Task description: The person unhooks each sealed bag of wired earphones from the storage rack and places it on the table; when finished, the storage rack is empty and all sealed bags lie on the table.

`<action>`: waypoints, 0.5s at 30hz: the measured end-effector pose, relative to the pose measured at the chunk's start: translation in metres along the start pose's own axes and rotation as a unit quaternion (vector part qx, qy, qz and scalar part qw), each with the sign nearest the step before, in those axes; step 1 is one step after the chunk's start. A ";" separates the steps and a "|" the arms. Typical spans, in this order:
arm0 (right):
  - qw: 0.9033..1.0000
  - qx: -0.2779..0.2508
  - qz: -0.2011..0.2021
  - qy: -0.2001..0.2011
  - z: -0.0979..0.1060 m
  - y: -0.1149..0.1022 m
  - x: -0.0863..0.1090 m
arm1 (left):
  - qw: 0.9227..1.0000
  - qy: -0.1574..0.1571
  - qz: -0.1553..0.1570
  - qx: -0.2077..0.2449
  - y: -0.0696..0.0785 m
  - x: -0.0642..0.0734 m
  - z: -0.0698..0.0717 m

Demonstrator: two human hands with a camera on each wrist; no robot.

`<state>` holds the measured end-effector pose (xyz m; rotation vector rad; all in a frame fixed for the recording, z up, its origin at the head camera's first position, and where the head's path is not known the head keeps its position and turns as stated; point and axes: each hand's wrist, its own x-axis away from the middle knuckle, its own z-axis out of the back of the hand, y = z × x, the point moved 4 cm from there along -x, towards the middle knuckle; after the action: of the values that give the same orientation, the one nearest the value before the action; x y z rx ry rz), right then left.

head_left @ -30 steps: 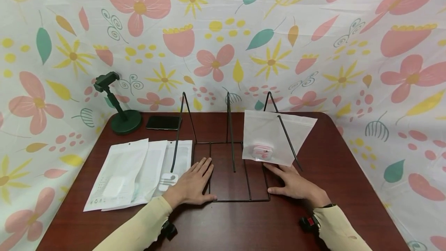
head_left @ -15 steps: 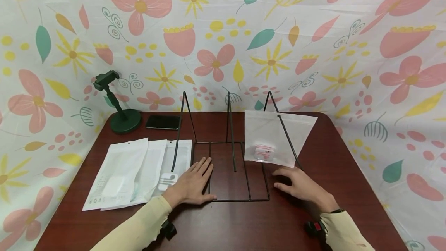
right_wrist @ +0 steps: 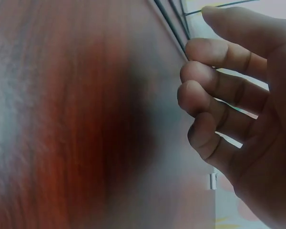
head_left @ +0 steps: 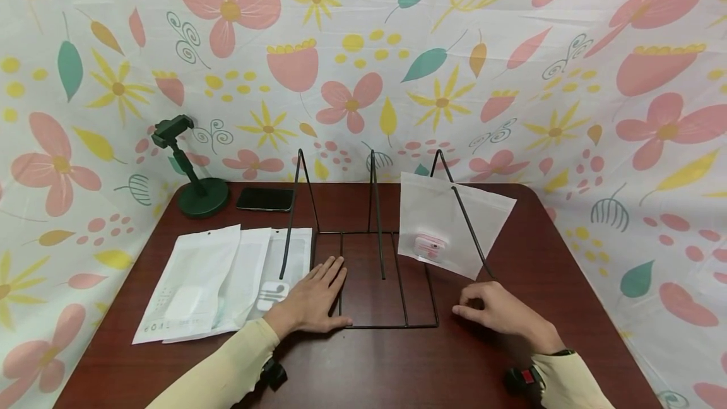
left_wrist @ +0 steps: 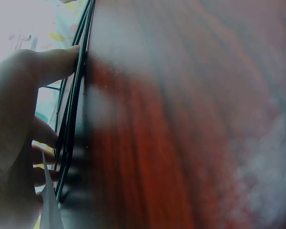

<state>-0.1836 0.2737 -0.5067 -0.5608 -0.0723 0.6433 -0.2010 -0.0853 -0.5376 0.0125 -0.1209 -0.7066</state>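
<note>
A black wire display rack (head_left: 392, 327) stands mid-table with three slanting prongs. My left hand (head_left: 314, 295) lies flat over its left base wires, fingers extended; the left wrist view shows the thumb (left_wrist: 57, 64) against the wires. On the rightmost prong hangs a white pouch (head_left: 428, 213), tilted, with a small pink item (head_left: 429, 246) showing near its bottom. Just below the pouch and right of the rack, my right hand (head_left: 502, 311) hovers near or rests on the table, fingers loosely curled. The right wrist view shows nothing held in those fingers (right_wrist: 200, 100).
Several white pouches (head_left: 190, 283) overlap left of the rack, one with a white earphone picture (head_left: 272, 294). Behind them lie a black phone (head_left: 264, 199) and a green phone stand (head_left: 204, 197). A floral cloth (head_left: 352, 49) surrounds the dark red wooden table (head_left: 392, 371).
My right hand has let go of the rack's right base wire and drawn away to the right, its fingers curling. The hanging pouch has tilted slightly. The left hand has stayed put.
</note>
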 end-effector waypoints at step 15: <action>0.980 0.042 0.031 0.190 0.038 -0.022 0.006 | 1.000 -0.009 0.003 0.000 -0.001 0.001 -0.001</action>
<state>-0.1760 0.2807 -0.4638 -0.5976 0.3307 0.5880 -0.2006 -0.0870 -0.5387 0.0048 -0.1380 -0.7000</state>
